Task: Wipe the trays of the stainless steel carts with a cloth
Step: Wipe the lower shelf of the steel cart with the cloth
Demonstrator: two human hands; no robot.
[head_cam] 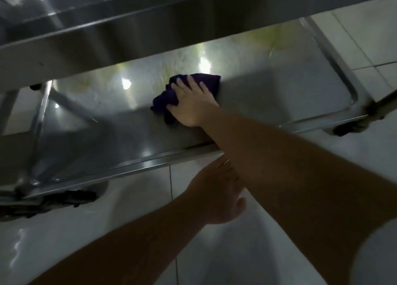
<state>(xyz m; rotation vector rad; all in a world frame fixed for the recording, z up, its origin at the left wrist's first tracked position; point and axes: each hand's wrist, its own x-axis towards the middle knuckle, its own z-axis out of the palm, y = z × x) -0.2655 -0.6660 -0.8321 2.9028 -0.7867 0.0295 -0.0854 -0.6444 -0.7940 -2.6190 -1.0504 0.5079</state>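
A stainless steel cart fills the upper view. Its lower tray (pixel 279 95) lies under the upper tray (pixel 86 48), which overhangs it. A dark purple cloth (pixel 165 100) lies bunched on the lower tray near its middle. My right hand (pixel 191 104) presses flat on the cloth, fingers spread and pointing away from me. My left hand (pixel 217 192) hovers over the floor just in front of the tray's front rim (pixel 129 166), fingers stretched toward it. Its fingertips are hidden under my right forearm.
White floor tiles (pixel 365 37) surround the cart. Black caster wheels sit at the front left corner (pixel 55 201) and the right corner (pixel 352 126). An upright cart post (pixel 37 123) rises at the left. Yellowish smears (pixel 277 39) show at the tray's far side.
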